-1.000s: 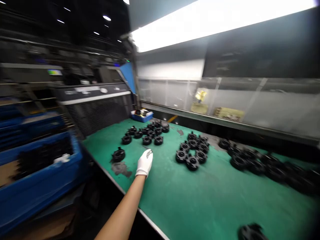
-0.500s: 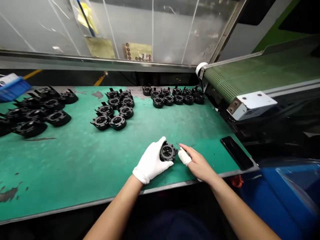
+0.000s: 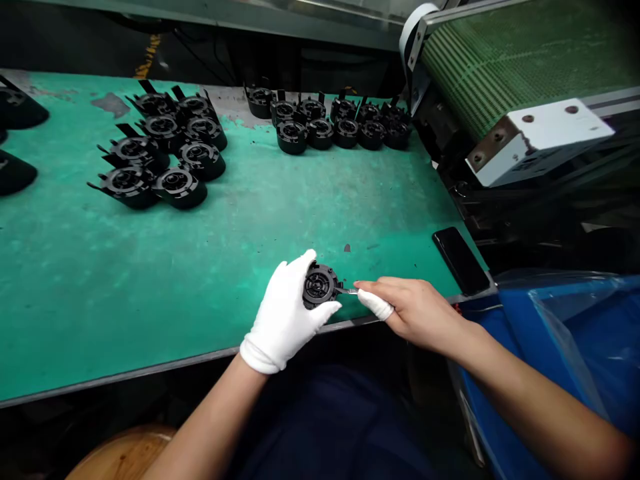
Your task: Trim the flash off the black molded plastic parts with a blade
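In a white glove, my left hand [image 3: 287, 310] is wrapped round the side of a black round plastic part [image 3: 319, 287], whose ringed face is turned up. It is held over the green mat near the front edge. My right hand [image 3: 407, 307], bare except for a white cover on the thumb, pinches a thin metal blade [image 3: 349, 291]. The blade's tip reaches the right rim of the black part, by a small tab. Its handle is hidden inside my right hand.
Similar black parts stand in a cluster [image 3: 177, 187] at left and a double row [image 3: 320, 133] at the back. A phone [image 3: 461, 260] lies at the right edge. Beyond are a green conveyor belt [image 3: 525, 53] and a blue plastic-lined bin [image 3: 540, 347].
My view has tilted down and shifted. My right hand has turned flatter, and the metal blade now shows between its fingers and the black part's rim. My left hand keeps its hold.
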Available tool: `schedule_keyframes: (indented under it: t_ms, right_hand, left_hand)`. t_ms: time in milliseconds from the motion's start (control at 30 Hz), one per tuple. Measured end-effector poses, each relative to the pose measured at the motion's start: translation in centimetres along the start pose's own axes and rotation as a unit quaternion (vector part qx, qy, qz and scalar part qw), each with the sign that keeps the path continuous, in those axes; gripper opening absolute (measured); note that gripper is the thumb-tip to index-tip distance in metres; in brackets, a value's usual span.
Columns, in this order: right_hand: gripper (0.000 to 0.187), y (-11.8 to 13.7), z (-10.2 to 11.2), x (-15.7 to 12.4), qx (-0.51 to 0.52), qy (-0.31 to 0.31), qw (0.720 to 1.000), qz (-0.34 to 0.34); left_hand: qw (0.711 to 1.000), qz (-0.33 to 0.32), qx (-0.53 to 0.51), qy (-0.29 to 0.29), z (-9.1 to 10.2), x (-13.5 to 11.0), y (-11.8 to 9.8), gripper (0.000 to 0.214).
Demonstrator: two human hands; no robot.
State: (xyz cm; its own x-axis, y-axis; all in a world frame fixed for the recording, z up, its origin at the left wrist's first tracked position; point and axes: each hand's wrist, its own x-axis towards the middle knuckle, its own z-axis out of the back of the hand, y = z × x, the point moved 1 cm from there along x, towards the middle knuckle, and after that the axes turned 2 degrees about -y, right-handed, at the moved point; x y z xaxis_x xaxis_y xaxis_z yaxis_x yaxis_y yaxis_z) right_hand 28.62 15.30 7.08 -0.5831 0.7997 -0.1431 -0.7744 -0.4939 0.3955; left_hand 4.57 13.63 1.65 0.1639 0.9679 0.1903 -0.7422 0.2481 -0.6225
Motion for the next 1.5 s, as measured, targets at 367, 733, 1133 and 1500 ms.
schedule_keyframes:
  t_ms: [367, 733, 1133, 1500]
  right_hand:
    - [0.049, -1.4, 1.8, 1.3, -0.202, 0.000, 0.976, -0.086]
    - [0.042, -2.9, 1.2, 1.7, 0.003, -0.075, 0.997, -0.022]
    - [0.051, 5.1, -1.8, 2.0, -0.046, -0.002, 0.998, 0.033]
    - [0.041, 0.7, 0.5, 4.0, -0.165, -0.073, 0.974, -0.134]
  left_hand:
    - [1.000, -0.004, 0.010, 0.007, -0.2, -0.1, 0.1, 0.092]
    - [0.993, -0.007, 0.017, 0.120, 10.1, 1.7, 5.1, 0.055]
    - [0.997, 0.041, -0.063, -0.003, 4.2, -2.1, 2.8, 0.094]
    - [0.998, 0.034, -0.057, -0.017, 4.0, -1.5, 2.8, 0.079]
